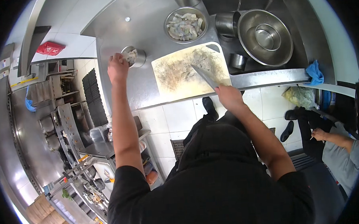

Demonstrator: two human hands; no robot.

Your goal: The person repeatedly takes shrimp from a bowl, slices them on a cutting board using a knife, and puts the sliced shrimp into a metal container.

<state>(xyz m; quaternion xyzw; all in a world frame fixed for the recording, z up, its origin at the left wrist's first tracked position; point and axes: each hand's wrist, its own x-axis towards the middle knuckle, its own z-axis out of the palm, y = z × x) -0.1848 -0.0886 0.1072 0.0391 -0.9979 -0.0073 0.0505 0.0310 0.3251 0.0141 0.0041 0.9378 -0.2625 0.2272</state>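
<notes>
In the head view, my right hand (230, 97) is wrapped round the handle of a kitchen knife (204, 76). Its blade lies over the worn, stained cutting board (166, 89), pointing up and to the left. My left hand (118, 68) is at the left rim of a small metal container (141, 58). Its fingers are curled together, and what they hold, if anything, is hidden. Pale pieces (132, 56), which look like shrimp, sit inside that container. Behind the board stands a metal bowl (166, 31) full of peeled raw shrimp (185, 25).
Right of the board, a sink (262, 70) holds a large steel bowl (285, 47), a pot (225, 24) and a small metal cup (237, 61). A blue cloth (315, 73) hangs at its edge. Another person (339, 151) sits at the right.
</notes>
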